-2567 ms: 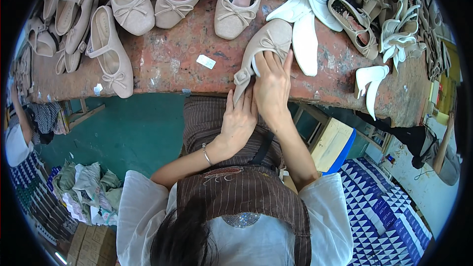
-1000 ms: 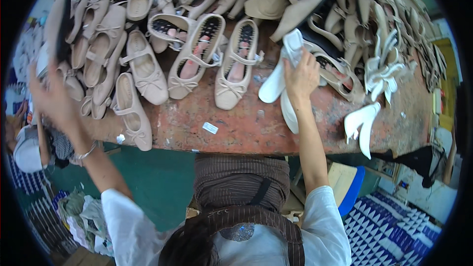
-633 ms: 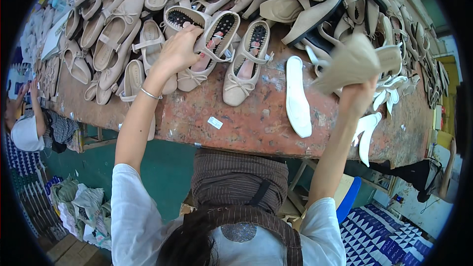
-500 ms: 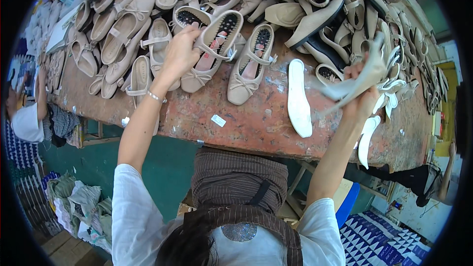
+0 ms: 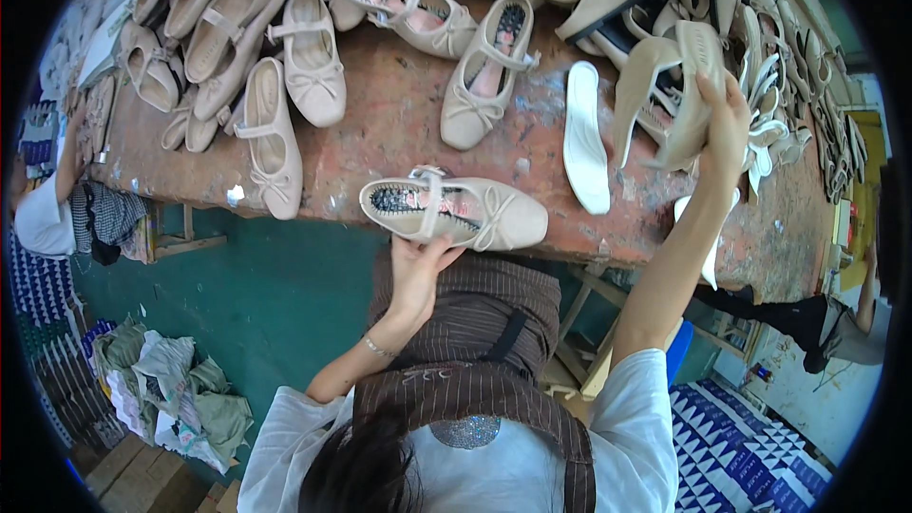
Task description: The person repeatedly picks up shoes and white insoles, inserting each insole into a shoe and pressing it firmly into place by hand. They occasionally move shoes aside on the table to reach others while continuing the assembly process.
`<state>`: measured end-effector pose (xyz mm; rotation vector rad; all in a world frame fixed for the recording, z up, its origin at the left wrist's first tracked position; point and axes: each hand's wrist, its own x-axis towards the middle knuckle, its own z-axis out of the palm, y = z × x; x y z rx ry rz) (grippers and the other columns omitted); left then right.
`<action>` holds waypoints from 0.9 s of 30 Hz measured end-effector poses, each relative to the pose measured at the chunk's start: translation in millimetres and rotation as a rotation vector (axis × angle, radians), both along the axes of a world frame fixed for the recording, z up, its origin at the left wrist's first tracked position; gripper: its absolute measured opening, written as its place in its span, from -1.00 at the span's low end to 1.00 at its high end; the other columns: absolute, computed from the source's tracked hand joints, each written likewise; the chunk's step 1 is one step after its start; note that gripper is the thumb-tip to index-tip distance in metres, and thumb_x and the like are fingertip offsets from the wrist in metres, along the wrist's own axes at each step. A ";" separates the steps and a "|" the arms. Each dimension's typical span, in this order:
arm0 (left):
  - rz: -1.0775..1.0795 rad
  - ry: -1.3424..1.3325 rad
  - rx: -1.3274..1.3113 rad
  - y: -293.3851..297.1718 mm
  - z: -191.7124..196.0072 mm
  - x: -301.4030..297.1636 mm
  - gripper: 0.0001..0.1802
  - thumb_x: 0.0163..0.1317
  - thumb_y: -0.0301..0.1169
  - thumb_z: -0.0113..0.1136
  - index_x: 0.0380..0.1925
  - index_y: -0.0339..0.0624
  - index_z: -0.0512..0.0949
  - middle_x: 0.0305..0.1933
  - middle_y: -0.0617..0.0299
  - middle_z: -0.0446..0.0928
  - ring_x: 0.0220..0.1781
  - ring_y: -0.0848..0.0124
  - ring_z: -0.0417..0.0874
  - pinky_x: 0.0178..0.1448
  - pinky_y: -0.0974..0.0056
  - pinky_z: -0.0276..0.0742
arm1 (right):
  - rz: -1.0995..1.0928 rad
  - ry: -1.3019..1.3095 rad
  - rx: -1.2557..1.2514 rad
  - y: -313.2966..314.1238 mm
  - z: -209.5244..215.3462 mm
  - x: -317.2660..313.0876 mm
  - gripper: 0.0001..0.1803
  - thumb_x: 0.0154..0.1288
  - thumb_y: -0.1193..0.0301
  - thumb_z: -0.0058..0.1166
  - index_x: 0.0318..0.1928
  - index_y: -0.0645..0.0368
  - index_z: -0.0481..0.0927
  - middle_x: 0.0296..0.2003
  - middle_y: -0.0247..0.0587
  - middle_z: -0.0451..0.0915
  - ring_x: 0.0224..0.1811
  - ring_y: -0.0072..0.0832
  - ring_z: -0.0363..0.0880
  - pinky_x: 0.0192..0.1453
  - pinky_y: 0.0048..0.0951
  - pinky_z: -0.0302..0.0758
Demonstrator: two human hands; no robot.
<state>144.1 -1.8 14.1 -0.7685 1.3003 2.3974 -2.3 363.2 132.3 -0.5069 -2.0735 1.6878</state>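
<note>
My left hand holds a beige Mary Jane shoe at the table's front edge, gripping its side from below. The shoe has a strap and a bow, its toe points right, and its inside shows black and pink. Over the right part of the table, my right hand grips beige insoles, slightly blurred, with one curved piece splayed to the left. Between the hands lies a white insole. Farther back stand a beige shoe with a dark inside and another shoe lying sideways.
Heaps of beige shoes cover the back and left of the worn reddish table. White insole pieces hang together at right. Crumpled bags lie on the green floor at left. Other people are at the left and right edges.
My left hand has brought a shoe from among the others to the table's front edge and turned it sideways. The insoles in my right hand have swung upright. The view has shifted slightly.
</note>
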 end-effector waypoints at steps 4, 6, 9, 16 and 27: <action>-0.052 0.030 -0.049 10.9 -12.6 1.6 -0.39 0.27 -0.69 0.19 0.26 -0.19 0.16 0.24 0.06 0.39 0.24 0.28 0.53 0.24 0.15 0.65 | -0.058 0.002 -0.294 -1.0 0.2 15.9 -0.51 0.33 0.17 0.27 0.10 0.27 0.58 -0.18 -0.28 0.68 -0.32 -0.66 0.61 -0.32 -0.65 0.44; -0.196 0.062 -0.057 0.1 -16.2 -2.3 -0.49 0.31 -0.61 0.22 0.19 -0.16 0.26 0.12 0.11 0.48 0.17 0.35 0.59 0.20 0.19 0.66 | -0.097 -0.052 -0.407 -9.7 1.2 41.0 -0.50 0.33 0.12 0.26 0.09 0.24 0.58 -0.19 -0.30 0.67 -0.39 -0.72 0.58 -0.42 -0.70 0.38; -0.790 0.070 -0.296 -37.7 -4.7 -8.5 -0.71 0.29 -0.47 0.33 -0.07 -0.26 0.46 -0.12 0.20 0.59 -0.07 0.49 0.65 -0.02 0.29 0.70 | 0.097 -0.157 -0.273 -26.1 -13.2 47.0 -0.48 0.20 0.23 0.32 0.11 0.19 0.55 -0.19 -0.33 0.66 -0.39 -0.72 0.56 -0.43 -0.72 0.36; -0.544 0.713 -0.481 48.8 63.8 -83.3 -0.29 0.15 -0.33 0.48 0.23 -0.30 0.34 0.18 0.02 0.52 0.14 0.25 0.62 0.08 0.28 0.62 | 0.336 -0.133 -0.450 -84.0 -35.7 37.7 -0.70 0.31 0.47 0.26 0.01 0.27 0.53 -0.14 -0.22 0.68 -0.20 -0.61 0.66 -0.06 -0.57 0.57; -0.786 0.920 0.069 143.6 65.6 -208.6 -0.60 0.06 -0.42 0.54 -0.09 -0.27 0.66 -0.15 0.32 0.71 -0.13 0.59 0.64 0.05 0.37 0.58 | -0.077 0.188 -0.153 10.3 23.1 104.9 -0.86 0.45 0.49 0.11 -0.03 0.17 0.50 -0.14 -0.23 0.69 -0.22 -0.62 0.66 -0.06 -0.61 0.53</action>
